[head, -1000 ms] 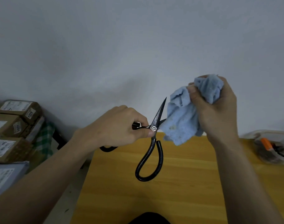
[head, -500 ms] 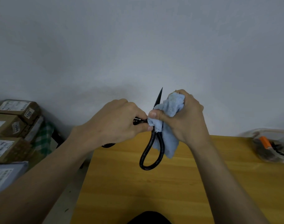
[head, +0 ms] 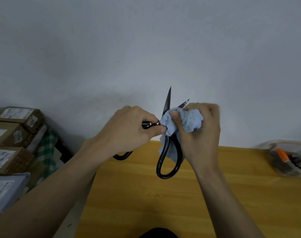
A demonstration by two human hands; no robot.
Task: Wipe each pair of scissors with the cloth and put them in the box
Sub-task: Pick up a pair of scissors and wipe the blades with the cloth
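Grey wall above wooden table, at frame centre left hand gripping black scissors, blades apart, right hand bunching blue cloth round one blade, cardboard boxes far left labelled "6023".

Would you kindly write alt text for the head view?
Left hand holds open black scissors above a wooden table while right hand wipes a blade with a blue cloth.

top cardboard box at left: small end sticker reads "c209", turned sideways; box beneath: sticker digits blurred, unreadable; larger white labels illegible
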